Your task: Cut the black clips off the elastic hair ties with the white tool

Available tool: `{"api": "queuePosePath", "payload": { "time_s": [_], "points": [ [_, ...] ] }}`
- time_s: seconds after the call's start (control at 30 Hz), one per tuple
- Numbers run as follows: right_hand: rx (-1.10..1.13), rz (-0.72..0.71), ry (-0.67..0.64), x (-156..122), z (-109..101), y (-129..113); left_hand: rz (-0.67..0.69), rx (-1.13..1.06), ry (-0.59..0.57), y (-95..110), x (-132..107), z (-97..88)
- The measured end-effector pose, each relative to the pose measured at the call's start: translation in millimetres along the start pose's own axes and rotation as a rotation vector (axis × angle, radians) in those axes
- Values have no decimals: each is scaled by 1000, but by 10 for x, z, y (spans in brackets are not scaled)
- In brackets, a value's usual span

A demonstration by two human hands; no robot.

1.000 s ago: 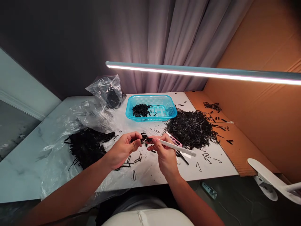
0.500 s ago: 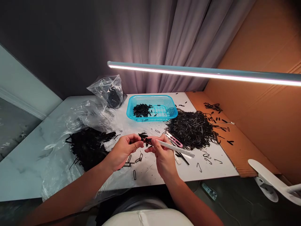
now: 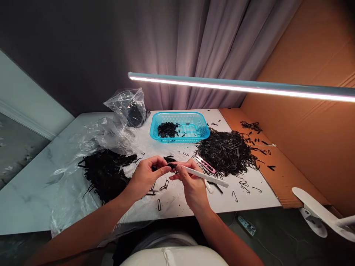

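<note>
My left hand (image 3: 146,176) is closed in a pinch on a small bunch of black strips (image 3: 169,161), held just above the white table (image 3: 24,192). My right hand (image 3: 191,183) is closed round a thin white tool (image 3: 206,176), whose tip meets the black strips between the two hands. A pile of black strips (image 3: 107,171) lies on clear plastic sheet to the left of my left hand. A bigger heap of black loops (image 3: 226,150) lies to the right of my right hand.
A blue basket (image 3: 201,132) with a few black pieces stands at the back. A clear bag (image 3: 129,107) sits behind left. A pink-handled cutter (image 3: 206,165) lies by the heap. A lamp bar (image 3: 238,88) crosses overhead; cardboard wall (image 3: 305,111) on the right.
Both hands have drawn slightly closer together and lower; the white tool's tip has moved in against the strips. The view has shifted a little.
</note>
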State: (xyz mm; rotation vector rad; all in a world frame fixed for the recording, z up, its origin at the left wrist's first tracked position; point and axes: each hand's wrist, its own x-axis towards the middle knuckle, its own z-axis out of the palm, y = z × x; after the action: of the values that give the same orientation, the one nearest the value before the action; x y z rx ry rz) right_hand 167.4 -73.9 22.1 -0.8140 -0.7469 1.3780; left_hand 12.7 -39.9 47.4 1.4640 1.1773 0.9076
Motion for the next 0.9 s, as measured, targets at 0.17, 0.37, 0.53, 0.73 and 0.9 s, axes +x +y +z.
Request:
{"api": "queuePosePath", "payload": {
  "time_s": [0.17, 0.37, 0.53, 0.73, 0.9],
  "points": [
    [-104, -81, 20, -22, 14, -10, 49, 82, 4, 58, -44, 11],
    [-41, -68, -10, -25, 48, -20, 100, 134, 68, 44, -29, 16],
    [177, 135, -80, 12, 23, -44, 265, 382, 56, 74, -29, -76],
    [200, 204, -157, 41, -8, -82, 137, 259, -114, 110, -32, -191],
    [246, 286, -251, 11, -47, -86, -110, -294, -151, 90, -19, -190]
  ]
}}
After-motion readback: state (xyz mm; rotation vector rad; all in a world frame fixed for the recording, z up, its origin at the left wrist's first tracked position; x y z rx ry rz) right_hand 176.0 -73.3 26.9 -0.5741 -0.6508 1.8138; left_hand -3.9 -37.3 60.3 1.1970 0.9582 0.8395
